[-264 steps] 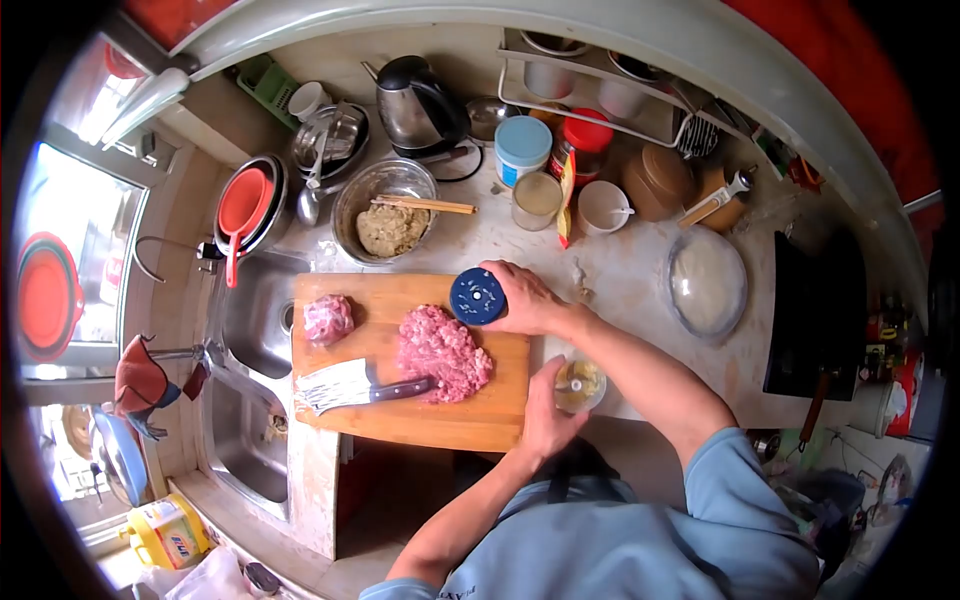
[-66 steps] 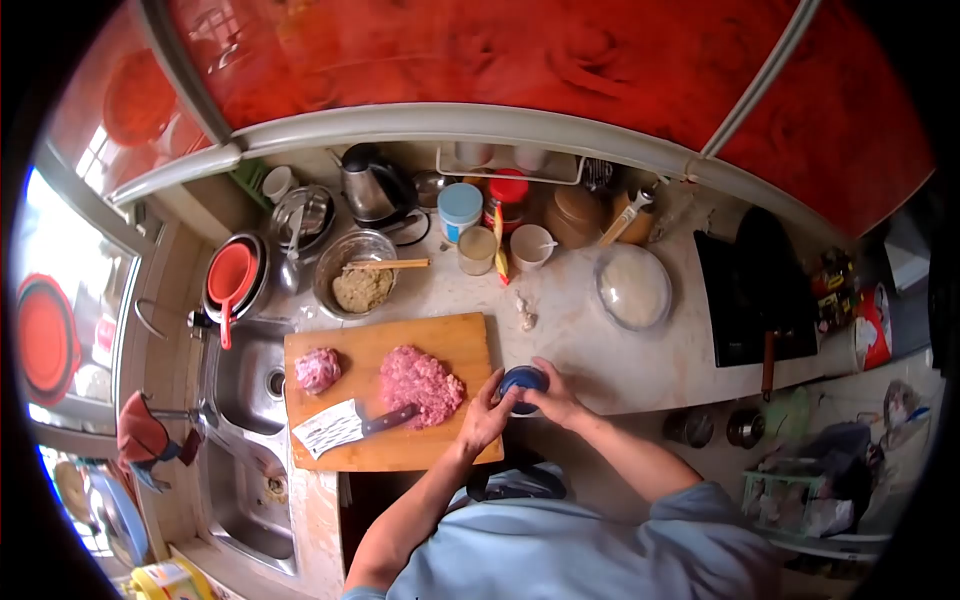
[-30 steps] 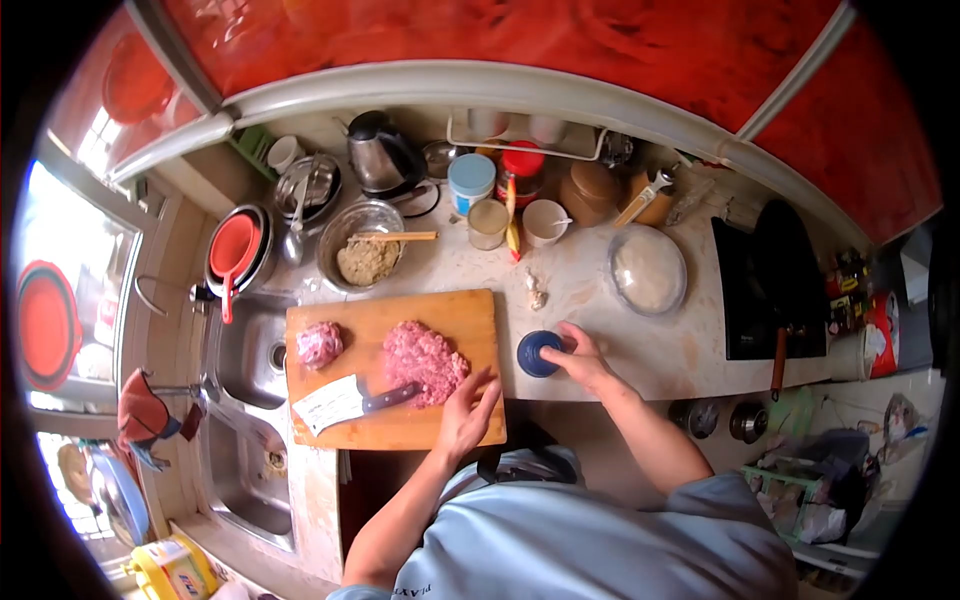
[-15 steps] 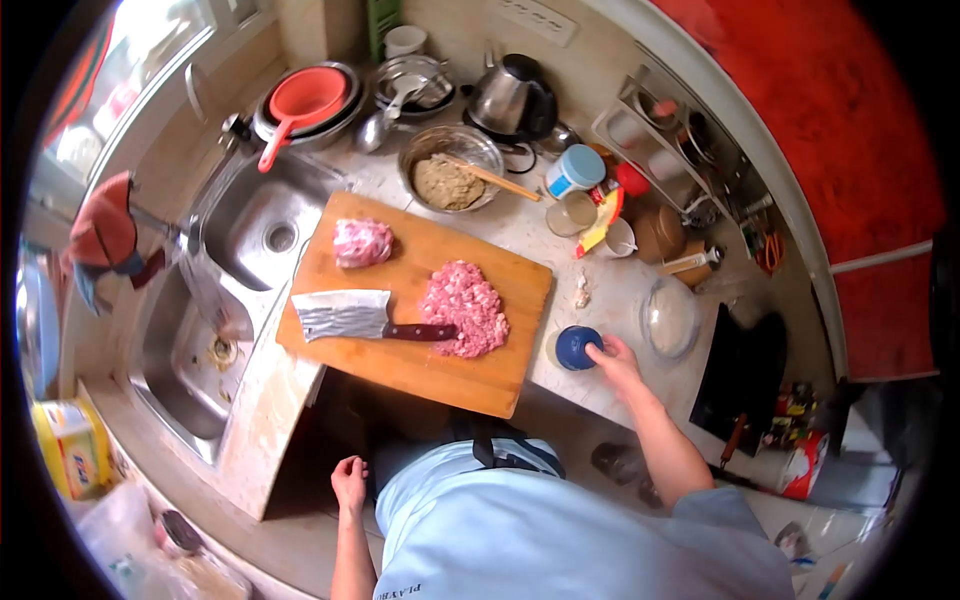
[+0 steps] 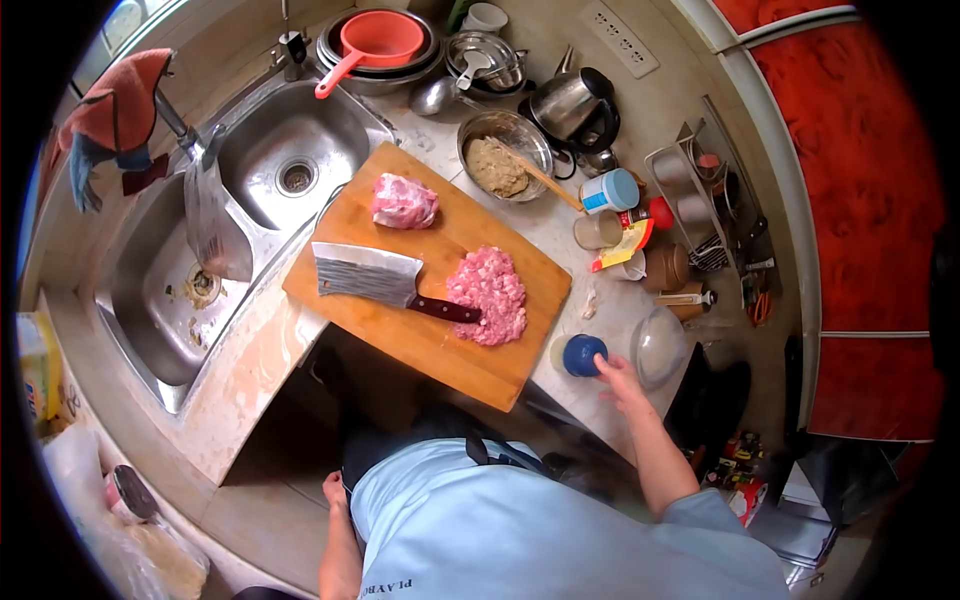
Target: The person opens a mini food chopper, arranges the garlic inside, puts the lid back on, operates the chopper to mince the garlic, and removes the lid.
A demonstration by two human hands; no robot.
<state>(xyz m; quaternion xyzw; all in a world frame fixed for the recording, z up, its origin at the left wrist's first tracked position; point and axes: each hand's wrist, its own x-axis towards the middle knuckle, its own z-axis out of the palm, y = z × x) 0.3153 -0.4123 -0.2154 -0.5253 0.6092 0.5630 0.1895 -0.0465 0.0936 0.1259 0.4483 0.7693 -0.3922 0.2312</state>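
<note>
My right hand is closed at the right edge of a small jar with a blue lid on the counter, thumb and fingers against it. My left hand hangs beside my body with its fingers curled in and nothing visible in them. On the wooden cutting board lie a cleaver, a heap of minced meat and a larger piece of raw meat. The cleaver's dark handle rests against the mince.
A double sink lies to the left. Behind the board stand a metal bowl with a pasty mix and chopsticks, a kettle, and a white tub. A clear round container sits right of my hand.
The view has turned and shifted, so the sink shows larger. My left hand has drawn in closer to my body. My right hand stays at the blue-lidded jar.
</note>
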